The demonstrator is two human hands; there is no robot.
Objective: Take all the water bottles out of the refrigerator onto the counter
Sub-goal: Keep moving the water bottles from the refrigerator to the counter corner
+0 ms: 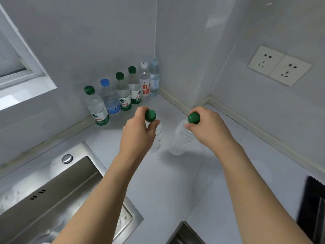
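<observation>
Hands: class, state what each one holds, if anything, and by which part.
The left hand grips a green-capped bottle at its neck. The right hand grips another green-capped bottle, also at the neck.

The pale desk (219,173) carries six upright water bottles (123,92) in a row along the back wall. Two more green-capped bottles (181,140) stand nearer. A steel sink (84,155) is set into its left side.

You are standing in a home kitchen. A pale counter (211,182) runs into a tiled corner, with a stainless steel sink (58,196) set into it at your left and its round metal plug (67,158) on the rim. 2 wall sockets (279,65) sit on the right wall, and a window frame (26,67) opens at the left.
</observation>
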